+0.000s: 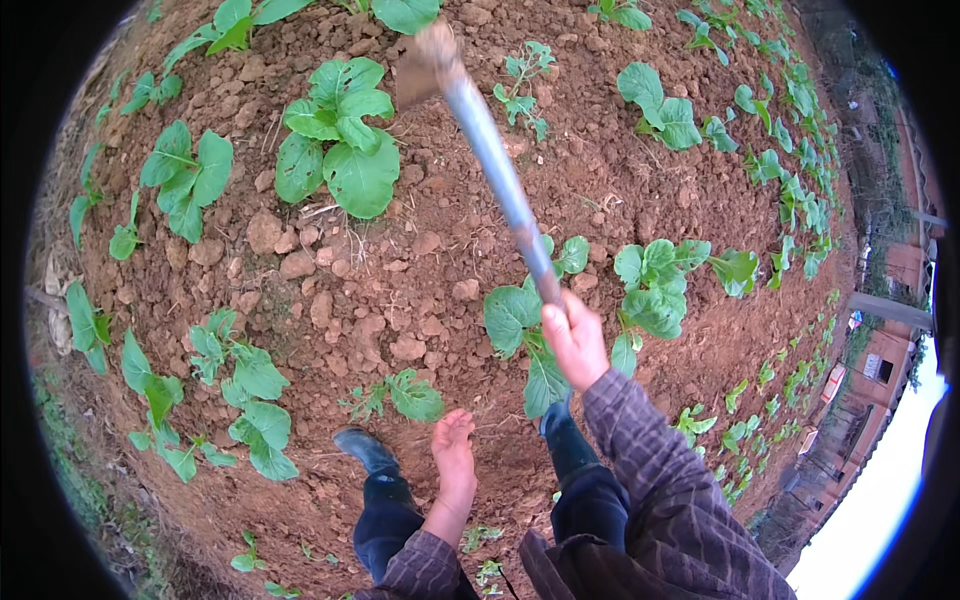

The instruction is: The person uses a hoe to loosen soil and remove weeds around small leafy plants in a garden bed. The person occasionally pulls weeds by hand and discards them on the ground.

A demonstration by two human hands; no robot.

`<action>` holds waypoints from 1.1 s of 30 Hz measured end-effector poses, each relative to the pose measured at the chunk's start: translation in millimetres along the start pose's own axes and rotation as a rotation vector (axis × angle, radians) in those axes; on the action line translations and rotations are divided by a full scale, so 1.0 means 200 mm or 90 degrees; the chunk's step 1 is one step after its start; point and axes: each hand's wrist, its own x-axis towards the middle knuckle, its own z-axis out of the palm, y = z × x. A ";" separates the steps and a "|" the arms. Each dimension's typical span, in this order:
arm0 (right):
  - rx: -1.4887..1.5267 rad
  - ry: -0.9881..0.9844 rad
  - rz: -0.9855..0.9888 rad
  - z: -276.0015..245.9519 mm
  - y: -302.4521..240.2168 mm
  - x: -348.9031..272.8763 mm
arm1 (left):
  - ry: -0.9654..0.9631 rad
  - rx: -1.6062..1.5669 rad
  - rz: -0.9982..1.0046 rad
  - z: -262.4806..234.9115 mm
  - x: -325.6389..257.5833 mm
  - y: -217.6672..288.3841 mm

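Note:
My right hand [576,340] is wrapped round the handle of a hoe [497,170]. The bluish-grey shaft slants up and to the left, away from me. At its far end the brownish blade is blurred and hangs near a leafy plant at the top. Low in the middle is my left hand [454,450], its fingers loosely bent and a little apart, with nothing visible in them. Just beyond its fingertips grows a small green seedling [415,396]. A broad-leaved plant [513,318] stands close by my right hand, partly behind the handle.
Reddish-brown cloddy soil [390,290] surrounds the plants. A large leafy plant [345,140] with holed leaves grows left of the hoe. My boots [368,450] stand on the soil on either side of my left hand. Rows of greens and a brick building [865,400] are at the right.

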 end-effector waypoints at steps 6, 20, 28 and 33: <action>-0.115 0.005 0.041 -0.38 0.33 0.26 | -0.007 0.015 -0.002 0.06 0.00 -0.05; 0.462 0.294 0.157 -0.09 -0.06 0.48 | 0.023 0.040 -0.045 0.07 0.00 -0.03; 0.523 0.056 0.319 0.12 0.11 0.17 | 0.012 0.039 -0.058 0.06 0.04 -0.05; 0.363 0.177 0.123 -0.16 0.07 -0.06 | 0.017 0.026 -0.050 0.04 0.03 -0.02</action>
